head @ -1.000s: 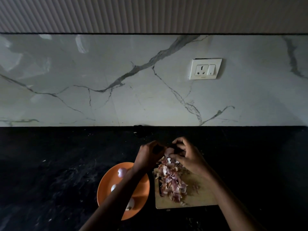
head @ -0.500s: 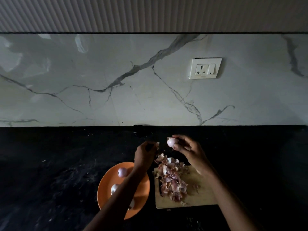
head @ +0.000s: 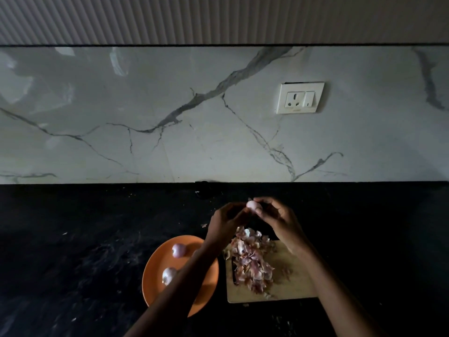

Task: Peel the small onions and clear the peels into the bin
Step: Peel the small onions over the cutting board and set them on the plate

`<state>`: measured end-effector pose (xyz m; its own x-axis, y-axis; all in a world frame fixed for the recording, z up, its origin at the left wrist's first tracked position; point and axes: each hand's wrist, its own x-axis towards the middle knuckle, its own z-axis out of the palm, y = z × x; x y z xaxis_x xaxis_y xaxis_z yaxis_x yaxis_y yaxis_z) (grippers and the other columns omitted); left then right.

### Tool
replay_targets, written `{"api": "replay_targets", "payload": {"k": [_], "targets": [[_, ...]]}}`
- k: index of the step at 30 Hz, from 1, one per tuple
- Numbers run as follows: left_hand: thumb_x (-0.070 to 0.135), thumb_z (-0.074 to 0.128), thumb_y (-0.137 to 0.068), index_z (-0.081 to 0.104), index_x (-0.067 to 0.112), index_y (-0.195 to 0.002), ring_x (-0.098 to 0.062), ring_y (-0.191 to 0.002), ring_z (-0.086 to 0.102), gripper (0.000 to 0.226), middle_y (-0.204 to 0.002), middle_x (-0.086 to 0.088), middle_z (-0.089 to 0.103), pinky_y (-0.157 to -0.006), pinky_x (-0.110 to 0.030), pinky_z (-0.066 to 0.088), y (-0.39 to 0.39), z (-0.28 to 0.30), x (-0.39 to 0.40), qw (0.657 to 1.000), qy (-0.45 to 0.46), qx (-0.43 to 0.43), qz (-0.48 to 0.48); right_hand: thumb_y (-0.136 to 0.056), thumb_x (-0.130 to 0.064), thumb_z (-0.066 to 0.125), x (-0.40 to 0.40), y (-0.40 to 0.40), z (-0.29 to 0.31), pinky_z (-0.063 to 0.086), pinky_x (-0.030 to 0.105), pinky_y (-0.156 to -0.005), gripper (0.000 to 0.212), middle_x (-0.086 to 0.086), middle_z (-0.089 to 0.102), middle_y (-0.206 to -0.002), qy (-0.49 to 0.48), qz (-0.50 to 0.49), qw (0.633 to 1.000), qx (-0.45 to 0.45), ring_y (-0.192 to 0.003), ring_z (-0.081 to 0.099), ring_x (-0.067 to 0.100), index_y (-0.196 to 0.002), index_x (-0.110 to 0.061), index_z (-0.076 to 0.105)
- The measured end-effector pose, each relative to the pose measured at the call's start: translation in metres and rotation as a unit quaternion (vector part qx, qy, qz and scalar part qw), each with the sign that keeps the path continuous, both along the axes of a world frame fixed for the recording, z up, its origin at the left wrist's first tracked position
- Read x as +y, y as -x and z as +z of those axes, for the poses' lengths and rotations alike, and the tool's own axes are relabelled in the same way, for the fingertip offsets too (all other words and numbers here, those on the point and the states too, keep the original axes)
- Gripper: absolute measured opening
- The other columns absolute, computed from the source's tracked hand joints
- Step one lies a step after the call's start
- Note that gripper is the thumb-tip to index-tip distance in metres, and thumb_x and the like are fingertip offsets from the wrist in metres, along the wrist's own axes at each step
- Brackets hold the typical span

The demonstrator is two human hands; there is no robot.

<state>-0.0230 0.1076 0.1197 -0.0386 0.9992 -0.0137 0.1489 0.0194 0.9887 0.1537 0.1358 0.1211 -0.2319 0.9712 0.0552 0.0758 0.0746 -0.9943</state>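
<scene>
So from my head camera I'm looking down at a black counter (head: 73, 239) with a marble wall (head: 145, 117) behind it and a white socket (head: 300, 98) up on the right. There's a loose scrap of peel (head: 204, 225) on the counter just left of my left wrist.

My forearms get in the way here. The left one runs right across the orange plate (head: 155, 271) and hides part of it. I can see two small onions on the plate, one (head: 178, 250) near the far side and another (head: 168, 275) closer to me, touching the edge of my arm.

The wooden cutting board (head: 291, 285) sits just right of the plate and has a big pile of peels (head: 251, 259) heaped on its left half, spilling a bit past the far edge.

The onion (head: 252, 205) I'm working on is up in the air above the far end of the board. My right hand (head: 279, 220) has a closed grip on it, fingers curled round. My left hand (head: 226, 221) is touching it with the fingertips, but it's too dark to tell if that grip is pinching or just resting.
</scene>
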Motion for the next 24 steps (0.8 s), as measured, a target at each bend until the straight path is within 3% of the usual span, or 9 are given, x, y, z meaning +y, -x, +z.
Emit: {"api": "replay_targets", "payload": {"k": [6,11,17,24], "targets": [[0.039,0.074,-0.087,0.074,0.028,-0.102,-0.004,-0.084,0.073,0.019,-0.09,0.009,0.076,-0.069,-0.019,0.055,0.0,0.0059,-0.0023,1.0,-0.017,0.013,0.02,-0.093,-0.015,0.07,0.0017,0.0024,0.0011,0.052,0.024,-0.095,0.021,-0.005,0.074,-0.115,-0.018,0.008,1.0,-0.008,-0.111,0.068,0.01,-0.114,-0.016,0.07],[0.036,0.078,-0.085,0.077,0.022,-0.102,-0.001,-0.08,0.072,0.022,-0.088,0.009,0.077,-0.07,-0.022,0.055,-0.0002,-0.0012,0.0039,0.997,-0.012,0.065,0.05,-0.085,-0.041,0.071,-0.0001,0.0035,0.0018,0.053,0.034,-0.097,0.029,-0.009,0.074,-0.111,-0.037,0.008,0.998,-0.045,-0.109,0.068,0.008,-0.11,-0.027,0.07],[0.035,0.08,-0.083,0.075,0.03,-0.092,0.008,-0.071,0.067,0.012,-0.076,0.017,0.072,-0.059,-0.009,0.046,-0.0005,-0.0037,0.0035,0.992,-0.03,0.11,0.059,-0.086,-0.047,0.071,-0.0012,0.0024,-0.0019,0.054,0.038,-0.097,0.026,-0.01,0.073,-0.113,-0.052,0.019,0.996,-0.073,-0.11,0.068,0.009,-0.108,-0.034,0.068],[0.038,0.08,-0.082,0.074,0.026,-0.091,0.008,-0.066,0.065,0.016,-0.071,0.016,0.069,-0.054,-0.012,0.045,-0.0011,-0.0022,0.0023,0.989,-0.034,0.134,0.056,-0.091,-0.029,0.073,-0.0009,-0.001,-0.0068,0.053,0.042,-0.1,0.02,-0.006,0.073,-0.114,-0.035,0.028,0.996,-0.077,-0.111,0.067,0.011,-0.11,-0.026,0.067]]}}
